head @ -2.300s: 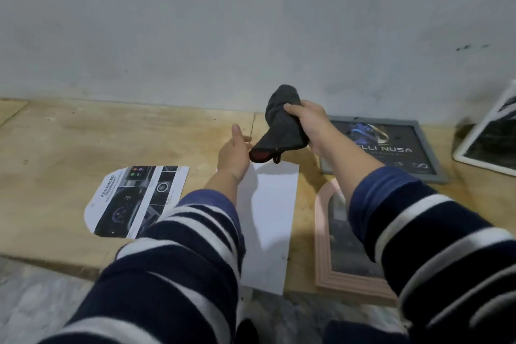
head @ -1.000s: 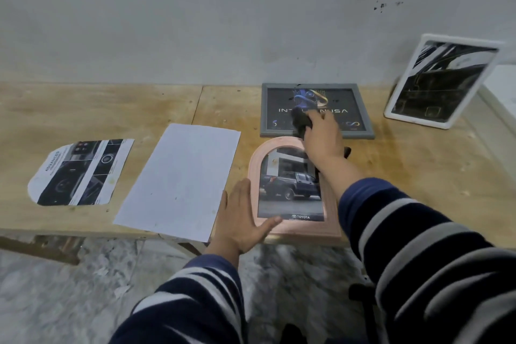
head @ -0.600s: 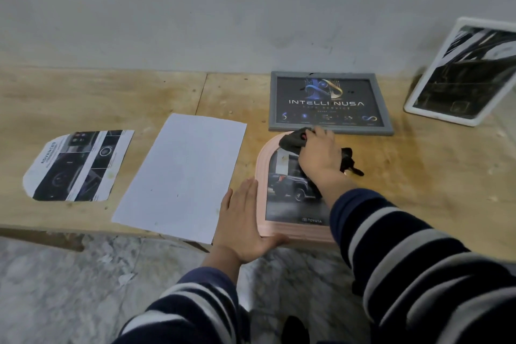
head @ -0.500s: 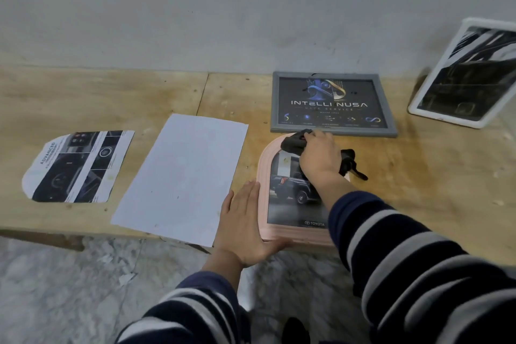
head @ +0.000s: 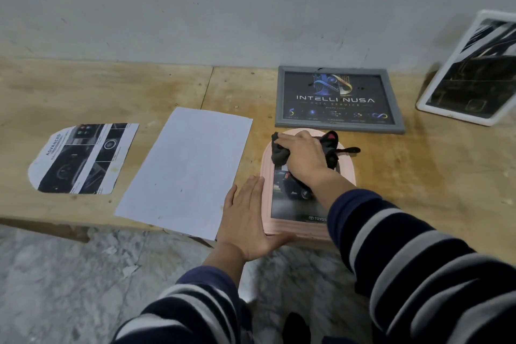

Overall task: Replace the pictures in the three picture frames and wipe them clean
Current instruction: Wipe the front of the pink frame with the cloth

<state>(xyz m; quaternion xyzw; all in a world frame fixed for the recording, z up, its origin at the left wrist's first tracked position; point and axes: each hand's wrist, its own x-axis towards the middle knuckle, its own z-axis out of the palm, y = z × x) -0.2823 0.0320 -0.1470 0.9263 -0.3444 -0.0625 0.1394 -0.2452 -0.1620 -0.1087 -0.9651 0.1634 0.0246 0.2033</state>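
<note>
right hand [head: 303, 158]: on the upper arched part of the pink frame, fingers curled over a dark cloth, pressing it down on the glass. Striped sleeve runs back toward the bottom right.
dark cloth [head: 280, 151]: bunched under the right hand. One dark lump sticks out on the hand's left, another bit with a red patch and a thin strap shows on its right, the strap lying over the frame's right edge.
left hand [head: 247, 216]: flat, fingers straight and together, holding nothing. Palm lies on the bench along the pink frame's left side, thumb hooked across the frame's near bottom corner, so it touches the frame. Fingers also overlap the near right corner of the white sheet.
pink frame [head: 266, 176]: arch-topped, lying flat face up at the near edge of the wooden bench [head: 418, 176]. Picture inside shows a dark car and the word TOYOTA at the bottom.
grey frame [head: 339, 98]: lying flat just behind the pink frame, tops nearly touching. Dark picture reads INTELLI NUSA.
white frame [head: 472, 72]: far right, tilted up against the wall, dark picture in it, partly cut by the view's edge.
white sheet [head: 187, 167]: blank paper, flat on the bench left of the pink frame, near corner hanging past the bench edge.
printed cutout [head: 83, 158]: arch-shaped print, dark car panels, word ADVANCED on it, flat on the bench left of the white sheet, apart from it.
</note>
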